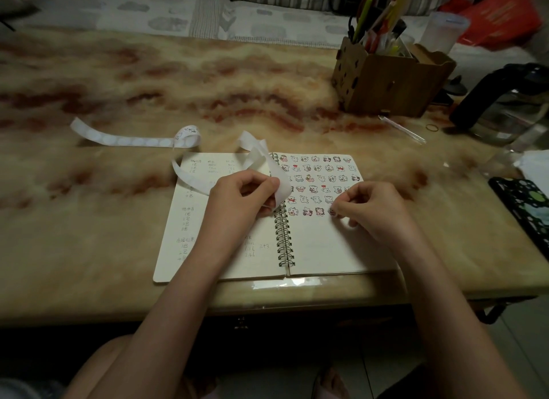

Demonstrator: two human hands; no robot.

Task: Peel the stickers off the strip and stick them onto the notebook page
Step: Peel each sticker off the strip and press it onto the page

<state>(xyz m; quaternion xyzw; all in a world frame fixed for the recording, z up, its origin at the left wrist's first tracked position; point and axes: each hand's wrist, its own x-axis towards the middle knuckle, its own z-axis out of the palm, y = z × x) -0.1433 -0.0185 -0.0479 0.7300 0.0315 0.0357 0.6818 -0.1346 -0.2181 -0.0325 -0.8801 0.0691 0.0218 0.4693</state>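
An open spiral notebook (315, 250) lies near the table's front edge. Its right page carries several rows of small cartoon stickers (319, 177). My left hand (237, 199) pinches a curling white sticker strip (258, 158) over the spiral binding. My right hand (368, 205) presses its fingertips on a sticker (331, 212) at the end of the lowest row on the right page. A second, mostly peeled strip (133, 140) lies flat on the table to the left, ending in a small coil.
A wooden pen holder (389, 78) full of pens stands at the back right. Beside it is a glass kettle with a black handle (505, 104). A patterned black case (525, 208) rests at the right edge. A rubber band (432, 127) and a thin wrapper (401, 129) lie nearby.
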